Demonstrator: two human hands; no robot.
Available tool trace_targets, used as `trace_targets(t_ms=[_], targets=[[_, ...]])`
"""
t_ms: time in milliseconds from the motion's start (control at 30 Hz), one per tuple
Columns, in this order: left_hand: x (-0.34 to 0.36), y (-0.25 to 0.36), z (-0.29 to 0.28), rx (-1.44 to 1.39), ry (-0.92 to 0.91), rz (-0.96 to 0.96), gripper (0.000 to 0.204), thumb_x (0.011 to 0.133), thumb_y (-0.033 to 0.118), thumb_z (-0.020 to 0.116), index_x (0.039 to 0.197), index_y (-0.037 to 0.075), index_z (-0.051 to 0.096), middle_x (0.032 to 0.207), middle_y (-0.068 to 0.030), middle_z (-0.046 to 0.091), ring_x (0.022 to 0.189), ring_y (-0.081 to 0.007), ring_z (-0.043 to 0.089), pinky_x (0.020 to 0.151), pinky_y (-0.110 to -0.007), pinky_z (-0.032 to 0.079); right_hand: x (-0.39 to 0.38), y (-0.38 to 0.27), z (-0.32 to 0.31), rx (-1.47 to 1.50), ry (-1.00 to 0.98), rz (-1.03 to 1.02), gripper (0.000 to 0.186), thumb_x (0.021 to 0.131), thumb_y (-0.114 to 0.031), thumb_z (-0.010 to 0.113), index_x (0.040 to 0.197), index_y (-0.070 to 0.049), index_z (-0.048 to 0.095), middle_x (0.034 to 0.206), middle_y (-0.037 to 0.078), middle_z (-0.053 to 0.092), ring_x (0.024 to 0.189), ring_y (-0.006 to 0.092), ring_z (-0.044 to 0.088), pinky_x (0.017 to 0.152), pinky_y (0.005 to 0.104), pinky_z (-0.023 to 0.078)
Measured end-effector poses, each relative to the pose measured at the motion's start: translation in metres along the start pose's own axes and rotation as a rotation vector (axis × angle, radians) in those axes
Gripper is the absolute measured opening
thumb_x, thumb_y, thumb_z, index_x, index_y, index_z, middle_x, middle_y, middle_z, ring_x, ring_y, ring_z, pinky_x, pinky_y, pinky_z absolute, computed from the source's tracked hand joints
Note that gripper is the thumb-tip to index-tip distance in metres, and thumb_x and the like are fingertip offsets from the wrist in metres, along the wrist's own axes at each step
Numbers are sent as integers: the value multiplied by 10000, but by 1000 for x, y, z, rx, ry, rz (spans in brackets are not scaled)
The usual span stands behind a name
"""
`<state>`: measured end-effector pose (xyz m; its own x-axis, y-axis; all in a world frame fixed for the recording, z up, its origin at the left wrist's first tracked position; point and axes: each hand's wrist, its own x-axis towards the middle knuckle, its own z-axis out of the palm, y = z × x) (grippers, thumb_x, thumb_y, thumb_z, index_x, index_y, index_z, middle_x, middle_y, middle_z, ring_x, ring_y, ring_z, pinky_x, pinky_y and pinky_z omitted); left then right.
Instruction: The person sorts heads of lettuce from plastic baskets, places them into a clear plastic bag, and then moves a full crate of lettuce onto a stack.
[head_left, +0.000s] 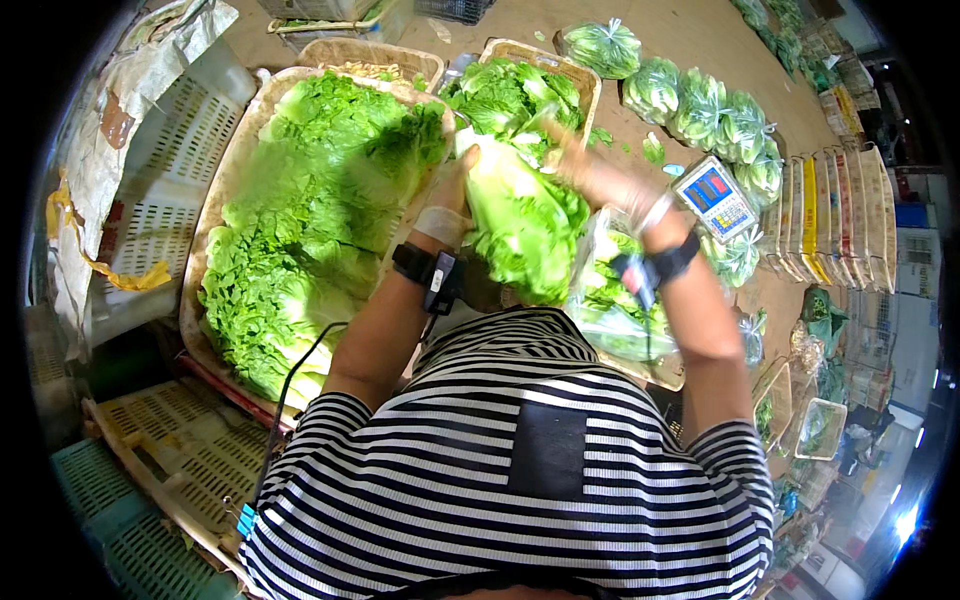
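Observation:
A head of leafy green lettuce [527, 225] with a pale base is held up in front of my chest. My left hand [456, 188] grips it at its upper left side, near the base. Just to the right of the lettuce, my right hand [605, 185] is smeared by motion, so its fingers cannot be made out. Many more lettuces [300, 220] fill a big crate [196, 300] at my left. Below my right wrist, a clear plastic bag [625, 335] contains green leaves.
Beyond my hands stands a smaller crate [592, 100] of leaves. Bagged greens [700, 105] line the floor at far right, beside a scale with a keypad [715, 198]. Stacked crates [830, 220] are further right. A white perforated crate [165, 190] rises at left.

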<state>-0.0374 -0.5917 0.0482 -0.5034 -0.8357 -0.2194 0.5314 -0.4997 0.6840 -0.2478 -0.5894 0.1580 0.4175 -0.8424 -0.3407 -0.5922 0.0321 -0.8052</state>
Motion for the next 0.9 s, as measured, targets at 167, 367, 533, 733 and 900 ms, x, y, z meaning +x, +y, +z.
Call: trace_targets(t_ms=[167, 367, 533, 733, 900], targets=[[3, 22, 75, -4, -53, -132, 710, 878, 545, 377, 1396, 97, 192, 1327, -152, 399, 1127, -272, 465, 920, -411, 392, -66, 79, 43, 886, 271, 106, 729, 818, -291, 624, 1384, -26, 249, 1373, 146, 364, 1214, 210, 404, 1005, 329, 332], [11, -43, 117, 86, -265, -478, 804, 762, 548, 616, 1372, 129, 302, 1400, -104, 335, 1243, -232, 368, 982, -394, 367, -152, 124, 75, 1719, 295, -142, 424, 870, -173, 533, 1263, -31, 456, 1207, 107, 537, 1075, 183, 529, 906, 287, 427], [11, -128, 128, -236, -460, -661, 643, 791, 510, 605, 1262, 95, 468, 1184, -58, 560, 1037, -173, 549, 884, -344, 463, -185, 143, 61, 758, 658, 126, 363, 881, -150, 507, 1220, -20, 495, 1172, 115, 555, 1077, 196, 522, 918, 287, 411], [20, -177, 140, -59, -322, -333, 555, 793, 287, 671, 1253, 60, 459, 1186, -77, 558, 1044, -194, 556, 890, -364, 467, -218, 220, 57, 147, 792, 521, 472, 836, -241, 536, 1249, -23, 465, 1189, 187, 539, 1110, 282, 506, 925, 322, 391], [45, -198, 161, 198, -330, -148, 505, 744, -18, 683, 1199, 57, 477, 1070, -19, 600, 945, -124, 567, 833, -277, 467, -273, 286, 103, -304, -54, 960, 841, 768, -768, 249, 1328, -162, 413, 1220, 148, 539, 1132, 334, 503, 961, 404, 365]])
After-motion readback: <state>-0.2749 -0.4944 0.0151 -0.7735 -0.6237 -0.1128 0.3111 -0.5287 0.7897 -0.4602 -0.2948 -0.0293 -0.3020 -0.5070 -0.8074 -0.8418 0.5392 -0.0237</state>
